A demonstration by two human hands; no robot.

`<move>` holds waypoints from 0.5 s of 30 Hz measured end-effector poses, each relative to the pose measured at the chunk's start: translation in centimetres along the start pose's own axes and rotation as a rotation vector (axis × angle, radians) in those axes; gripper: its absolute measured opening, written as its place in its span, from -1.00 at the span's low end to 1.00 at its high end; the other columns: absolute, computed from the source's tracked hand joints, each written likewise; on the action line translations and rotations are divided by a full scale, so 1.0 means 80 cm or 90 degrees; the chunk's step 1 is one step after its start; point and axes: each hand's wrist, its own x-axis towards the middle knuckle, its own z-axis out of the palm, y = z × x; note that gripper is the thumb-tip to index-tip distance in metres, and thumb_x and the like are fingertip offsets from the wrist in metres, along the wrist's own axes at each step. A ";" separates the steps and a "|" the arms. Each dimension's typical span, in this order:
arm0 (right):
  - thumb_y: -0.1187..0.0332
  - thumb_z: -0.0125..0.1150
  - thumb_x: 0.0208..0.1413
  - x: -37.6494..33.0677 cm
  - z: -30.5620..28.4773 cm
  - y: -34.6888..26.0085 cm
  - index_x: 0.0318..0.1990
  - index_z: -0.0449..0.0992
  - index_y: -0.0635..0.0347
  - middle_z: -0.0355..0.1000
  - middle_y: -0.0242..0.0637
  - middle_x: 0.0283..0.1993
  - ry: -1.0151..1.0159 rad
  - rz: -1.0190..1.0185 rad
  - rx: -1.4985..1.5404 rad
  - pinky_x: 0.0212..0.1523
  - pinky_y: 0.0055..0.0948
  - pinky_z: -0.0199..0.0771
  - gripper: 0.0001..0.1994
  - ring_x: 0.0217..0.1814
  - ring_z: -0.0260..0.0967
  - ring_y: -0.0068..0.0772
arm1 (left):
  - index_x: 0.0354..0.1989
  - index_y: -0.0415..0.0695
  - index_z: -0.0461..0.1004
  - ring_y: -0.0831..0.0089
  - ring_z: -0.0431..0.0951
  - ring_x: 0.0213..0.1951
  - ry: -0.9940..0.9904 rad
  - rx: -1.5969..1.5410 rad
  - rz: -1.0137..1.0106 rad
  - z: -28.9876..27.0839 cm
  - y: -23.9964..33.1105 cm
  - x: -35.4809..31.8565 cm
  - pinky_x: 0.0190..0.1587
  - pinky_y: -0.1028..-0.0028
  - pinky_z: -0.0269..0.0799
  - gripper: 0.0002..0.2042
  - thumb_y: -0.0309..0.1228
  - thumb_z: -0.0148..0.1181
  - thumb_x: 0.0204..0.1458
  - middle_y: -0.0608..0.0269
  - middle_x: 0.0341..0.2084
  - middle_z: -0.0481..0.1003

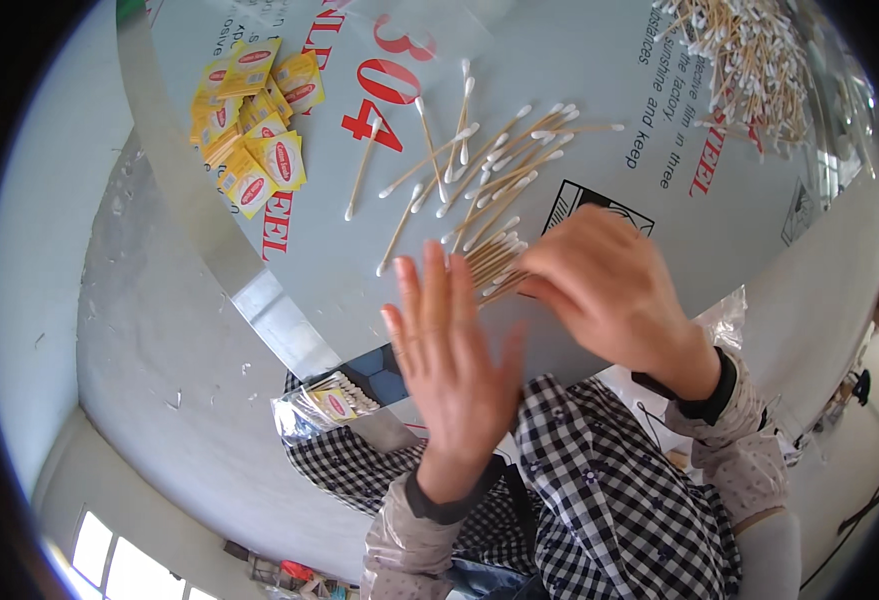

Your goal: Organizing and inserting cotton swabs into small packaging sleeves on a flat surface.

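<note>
Cotton swabs (pixel 496 258) with wooden sticks and white tips lie in a small aligned bundle near the table's front edge, between my hands. My left hand (pixel 451 350) is open, its fingers stretched out and upright against the bundle's left side. My right hand (pixel 609 285) is closed, thumb and fingers pinched together at the bundle's right end; the fingertips partly hide the stick ends there. Several loose swabs (pixel 459 160) are scattered at different angles just beyond the bundle.
A pile of yellow paper cards (pixel 249 125) lies at the far left. A large heap of cotton swabs (pixel 749 70) covers the far right. A clear bag (pixel 329 405) holding swabs and a yellow card hangs at the front edge. The table (pixel 379 210) has a printed grey film and metal rim.
</note>
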 end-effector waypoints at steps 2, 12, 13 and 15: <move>0.50 0.30 -0.06 0.001 -0.012 0.003 -0.28 0.46 0.21 0.36 -0.31 -0.38 0.018 0.062 0.001 -0.34 -0.31 0.38 -0.82 -0.33 0.36 -0.23 | 0.36 -0.34 0.12 -0.04 0.05 0.42 -0.015 0.005 -0.022 0.014 0.014 0.006 0.40 0.02 -0.10 -0.23 -0.12 0.25 0.07 -0.19 0.37 0.11; 0.57 0.23 -0.17 0.042 -0.016 0.037 -0.25 0.52 0.13 0.44 -0.39 -0.09 -0.012 -0.076 -0.136 -0.23 -0.39 0.50 -0.75 -0.14 0.44 -0.31 | 0.35 -0.38 0.16 0.00 0.10 0.43 0.000 0.192 -0.036 0.061 0.029 0.004 0.44 0.05 -0.16 -0.11 0.29 -0.22 0.18 -0.19 0.37 0.15; 0.57 0.23 -0.17 0.044 -0.017 0.039 -0.25 0.52 0.13 0.44 -0.39 -0.09 -0.010 -0.077 -0.134 -0.23 -0.39 0.50 -0.75 -0.14 0.44 -0.31 | 0.35 -0.38 0.17 0.01 0.10 0.43 0.000 0.186 -0.045 0.063 0.031 0.002 0.44 0.05 -0.16 -0.11 0.29 -0.22 0.19 -0.18 0.37 0.16; 0.56 0.24 -0.17 0.048 -0.019 0.040 -0.29 0.51 0.14 0.42 -0.40 -0.15 -0.056 -0.110 -0.147 -0.23 -0.39 0.49 -0.78 -0.15 0.43 -0.34 | 0.34 -0.37 0.18 0.01 0.11 0.43 0.002 0.184 -0.053 0.063 0.034 -0.001 0.44 0.06 -0.16 -0.11 0.29 -0.23 0.19 -0.17 0.36 0.17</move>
